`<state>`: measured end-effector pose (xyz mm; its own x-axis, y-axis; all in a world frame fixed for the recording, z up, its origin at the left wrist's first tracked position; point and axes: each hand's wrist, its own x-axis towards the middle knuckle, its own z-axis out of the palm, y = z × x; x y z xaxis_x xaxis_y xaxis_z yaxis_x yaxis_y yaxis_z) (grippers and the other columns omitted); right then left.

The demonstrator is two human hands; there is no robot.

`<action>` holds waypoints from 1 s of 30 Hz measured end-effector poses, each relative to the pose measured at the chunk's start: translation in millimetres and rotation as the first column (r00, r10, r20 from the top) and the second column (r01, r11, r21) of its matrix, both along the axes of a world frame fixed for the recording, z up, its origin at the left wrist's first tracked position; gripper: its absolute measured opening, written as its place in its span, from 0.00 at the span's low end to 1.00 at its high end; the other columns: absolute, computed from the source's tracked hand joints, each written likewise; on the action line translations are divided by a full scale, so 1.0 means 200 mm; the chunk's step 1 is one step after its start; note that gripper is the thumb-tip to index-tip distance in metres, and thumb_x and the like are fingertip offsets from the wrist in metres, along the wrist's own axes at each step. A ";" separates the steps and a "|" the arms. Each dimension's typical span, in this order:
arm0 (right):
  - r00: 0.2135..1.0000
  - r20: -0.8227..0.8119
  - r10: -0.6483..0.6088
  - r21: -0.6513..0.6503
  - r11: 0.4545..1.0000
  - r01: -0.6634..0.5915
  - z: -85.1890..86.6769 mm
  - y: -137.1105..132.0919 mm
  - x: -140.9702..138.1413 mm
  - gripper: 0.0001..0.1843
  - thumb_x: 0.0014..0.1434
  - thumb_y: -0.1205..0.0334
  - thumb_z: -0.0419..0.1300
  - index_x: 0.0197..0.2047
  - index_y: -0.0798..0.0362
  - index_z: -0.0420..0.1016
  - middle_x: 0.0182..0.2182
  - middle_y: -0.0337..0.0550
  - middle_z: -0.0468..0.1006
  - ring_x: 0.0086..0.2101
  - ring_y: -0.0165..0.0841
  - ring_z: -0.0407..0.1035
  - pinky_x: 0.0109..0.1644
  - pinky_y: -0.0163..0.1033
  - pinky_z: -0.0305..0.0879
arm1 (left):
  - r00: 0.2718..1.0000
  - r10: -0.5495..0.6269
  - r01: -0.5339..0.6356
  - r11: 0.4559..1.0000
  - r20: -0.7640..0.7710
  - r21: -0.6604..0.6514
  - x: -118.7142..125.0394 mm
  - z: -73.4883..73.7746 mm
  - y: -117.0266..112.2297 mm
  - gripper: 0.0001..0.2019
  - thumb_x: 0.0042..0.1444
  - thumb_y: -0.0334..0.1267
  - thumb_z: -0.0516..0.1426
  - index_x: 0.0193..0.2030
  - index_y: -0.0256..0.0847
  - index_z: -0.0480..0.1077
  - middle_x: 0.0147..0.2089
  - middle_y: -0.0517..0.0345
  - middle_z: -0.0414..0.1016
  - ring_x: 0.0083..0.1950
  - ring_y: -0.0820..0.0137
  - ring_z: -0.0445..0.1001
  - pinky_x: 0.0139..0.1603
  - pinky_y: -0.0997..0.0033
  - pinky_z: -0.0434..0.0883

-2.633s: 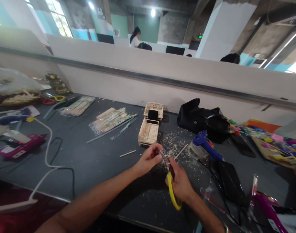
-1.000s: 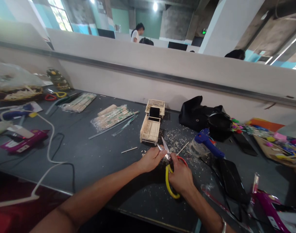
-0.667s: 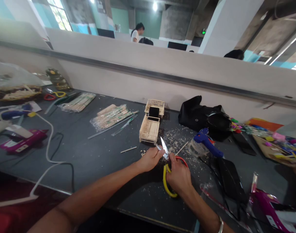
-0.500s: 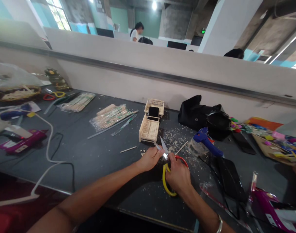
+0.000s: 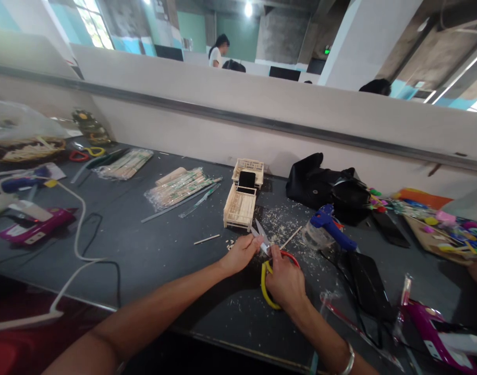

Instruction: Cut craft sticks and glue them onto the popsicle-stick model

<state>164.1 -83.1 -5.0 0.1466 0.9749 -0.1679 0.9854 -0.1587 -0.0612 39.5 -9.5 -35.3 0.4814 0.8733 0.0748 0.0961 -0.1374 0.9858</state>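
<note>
My right hand [image 5: 285, 278] is closed round the yellow and red handles of a pair of scissors [image 5: 266, 260], whose blades stand a little apart and point away from me. My left hand [image 5: 241, 252] pinches something small at the blades; I cannot make out what. Just beyond the hands stands a small model made of pale wooden sticks [image 5: 240, 205], with a second stick model [image 5: 248, 171] and a small black block behind it. Wood chips lie scattered on the dark table [image 5: 152, 250] around the hands.
A blue glue gun [image 5: 332, 233] and a black bag [image 5: 320, 185] lie right of the models. Bags of sticks [image 5: 179, 188] lie to the left, with a magenta glue gun [image 5: 33, 229] and a white cable. Coloured craft bits sit far right. A low wall backs the table.
The scissor handles swung from upright to flat and the blades opened, then narrowed. Both hands stayed in the same spot, edging slightly toward the stick model.
</note>
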 end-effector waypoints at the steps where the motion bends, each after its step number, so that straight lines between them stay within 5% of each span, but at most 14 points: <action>1: 1.000 0.003 -0.003 0.006 1.000 0.003 0.00 0.00 0.00 0.22 0.59 0.71 0.53 0.57 0.53 0.67 0.37 0.52 0.82 0.37 0.40 0.78 0.35 0.36 0.63 | 0.999 -0.025 0.026 0.997 0.025 -0.074 0.00 0.00 0.00 0.31 0.51 0.71 0.48 0.22 0.42 0.57 0.18 0.67 0.53 0.22 0.76 0.52 0.22 0.73 0.53; 6: 1.000 0.021 -0.013 0.022 1.000 0.012 0.00 0.01 0.02 0.22 0.60 0.69 0.52 0.58 0.53 0.67 0.37 0.53 0.82 0.37 0.40 0.78 0.35 0.37 0.62 | 0.969 -0.112 0.192 0.900 0.218 -0.392 -0.01 0.02 0.02 0.31 0.45 0.72 0.55 0.22 0.41 0.56 0.18 0.70 0.51 0.18 0.81 0.46 0.19 0.75 0.44; 11: 1.000 -0.015 -0.024 0.032 0.999 0.024 0.02 0.01 0.03 0.20 0.59 0.69 0.53 0.55 0.51 0.69 0.36 0.48 0.82 0.36 0.38 0.77 0.34 0.35 0.60 | 0.940 -0.163 0.289 0.847 0.300 -0.446 -0.03 0.06 0.03 0.26 0.46 0.62 0.59 0.22 0.40 0.58 0.19 0.69 0.54 0.17 0.82 0.47 0.18 0.77 0.42; 17: 0.990 -0.092 -0.112 0.084 0.989 0.119 0.05 0.03 0.08 0.21 0.58 0.67 0.55 0.55 0.48 0.68 0.37 0.43 0.81 0.36 0.36 0.76 0.33 0.34 0.56 | 0.953 -0.154 0.247 0.894 0.262 -0.373 -0.05 0.07 0.06 0.22 0.50 0.58 0.59 0.27 0.39 0.62 0.20 0.70 0.54 0.18 0.82 0.49 0.19 0.79 0.46; 21: 0.972 -0.137 -0.192 0.140 0.967 0.211 0.08 0.06 0.14 0.21 0.59 0.69 0.55 0.55 0.49 0.68 0.39 0.44 0.81 0.38 0.37 0.76 0.34 0.35 0.56 | 0.982 -0.040 0.080 0.974 0.184 -0.214 -0.07 0.06 0.09 0.20 0.51 0.56 0.59 0.32 0.38 0.70 0.21 0.68 0.58 0.20 0.79 0.53 0.20 0.77 0.51; 25: 0.966 -0.113 -0.231 0.135 0.960 0.246 0.10 0.07 0.19 0.20 0.59 0.68 0.54 0.55 0.49 0.68 0.42 0.46 0.81 0.41 0.38 0.76 0.35 0.35 0.58 | 0.995 0.022 -0.016 0.998 0.095 -0.061 -0.09 0.04 0.11 0.15 0.51 0.50 0.60 0.36 0.39 0.77 0.25 0.62 0.67 0.23 0.77 0.60 0.22 0.76 0.56; 30: 0.967 -0.081 -0.240 0.032 0.970 0.243 0.14 0.06 0.24 0.19 0.59 0.66 0.55 0.54 0.47 0.71 0.42 0.46 0.82 0.42 0.40 0.76 0.36 0.36 0.60 | 0.982 0.022 0.008 0.987 0.185 -0.161 -0.09 0.04 0.11 0.15 0.51 0.46 0.61 0.39 0.37 0.77 0.23 0.64 0.68 0.18 0.79 0.61 0.21 0.76 0.60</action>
<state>211.2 -71.8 22.7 0.3666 0.9186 -0.1478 0.9105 -0.3869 -0.1461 22.5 12.4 -28.2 0.4661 0.8845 0.0209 -0.0905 0.0241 0.9956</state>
